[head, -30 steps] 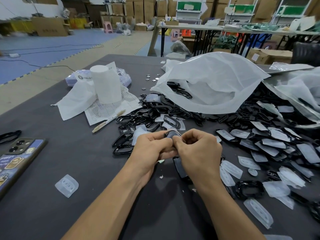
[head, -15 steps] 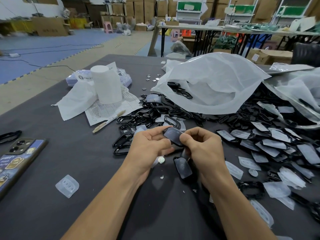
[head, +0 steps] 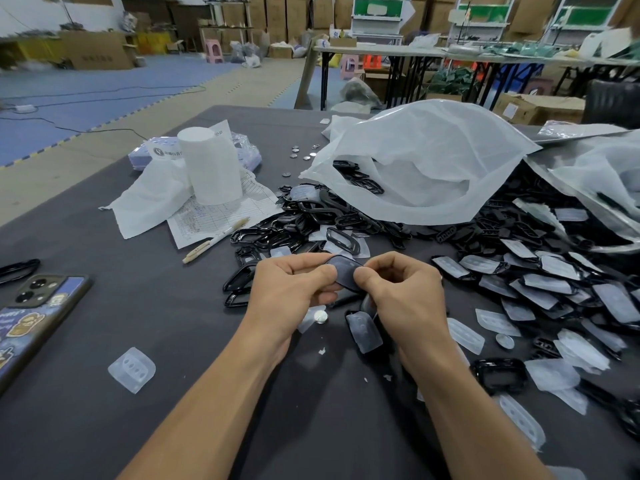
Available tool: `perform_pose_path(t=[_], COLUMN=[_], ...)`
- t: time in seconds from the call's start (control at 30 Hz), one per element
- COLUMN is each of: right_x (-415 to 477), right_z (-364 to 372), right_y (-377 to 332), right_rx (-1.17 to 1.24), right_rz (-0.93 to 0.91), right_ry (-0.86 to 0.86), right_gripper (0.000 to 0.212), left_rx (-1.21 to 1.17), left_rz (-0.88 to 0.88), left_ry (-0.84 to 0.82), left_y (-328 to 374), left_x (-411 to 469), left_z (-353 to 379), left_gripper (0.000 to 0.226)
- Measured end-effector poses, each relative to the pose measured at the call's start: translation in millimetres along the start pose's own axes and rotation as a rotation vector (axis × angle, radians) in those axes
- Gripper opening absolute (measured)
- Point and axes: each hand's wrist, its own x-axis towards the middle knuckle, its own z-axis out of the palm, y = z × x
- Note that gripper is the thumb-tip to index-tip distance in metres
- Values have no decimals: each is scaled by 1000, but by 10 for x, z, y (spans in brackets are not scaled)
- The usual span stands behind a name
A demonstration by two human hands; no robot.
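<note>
Black plastic piece [head: 343, 273] pinched between two hands

Black and slightly glossy, the piece sits between both hands, raised just above the grey counter [head: 138, 323]. The left hand [head: 291, 289] is curled, with thumb and forefinger nipping the piece's left end. The right hand [head: 405, 292] is curled too, its thumb pressing the right end while its other fingers fold under. The two thumbs lie near each other on the piece's top face. The piece is at 3 o'clock from the left hand and 9 o'clock from the right.

At 6 o'clock from the piece, a second black part [head: 363, 327] with a cloudy pad on it lies on the counter, partly tucked under the right hand. A small silver disc [head: 321, 317] lies at 7 o'clock, just beside the left hand. A heap of black frames [head: 301, 226] spreads at 12 o'clock, and a white bag [head: 433, 168] stands open at 1 o'clock. One loose clear pad [head: 132, 369] lies well apart at 8 o'clock.
</note>
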Motion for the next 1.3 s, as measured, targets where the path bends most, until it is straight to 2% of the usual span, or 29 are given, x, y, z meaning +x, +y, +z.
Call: perform_pose_path(t=[0.13,0.4,0.53,0.77,1.07,1.23,1.3], right_x=[-6,-32,-55,-30,-64,-74,-75], right_z=[-7,13,50,18,24,15,14], right_y=[-19,-43,-61,-65,-90,-126,-134], right_rx=[-24,-1,32,82,69,159,187], right_rz=[-11,-7,-13,23,-4,63,101], right_ry=[-6,-60,-102,-56,-65,-174,-200], right_gripper=[18,21,32,17,25,34,30], left_rx=[-8,-26,-10,-68,-8,12,18], left_rz=[-4,-22,-22,-46,-55,-38,-25], left_ry=[21,52,12,-152,-52,-11,9], left_y=[20,13,-14,40,54,63,69], left_x=[-16,-12,-17,-53,-51,-60,-65], left_z=[6,15,30,13,17,40,48], left_gripper=[14,12,17,28,13,28,33])
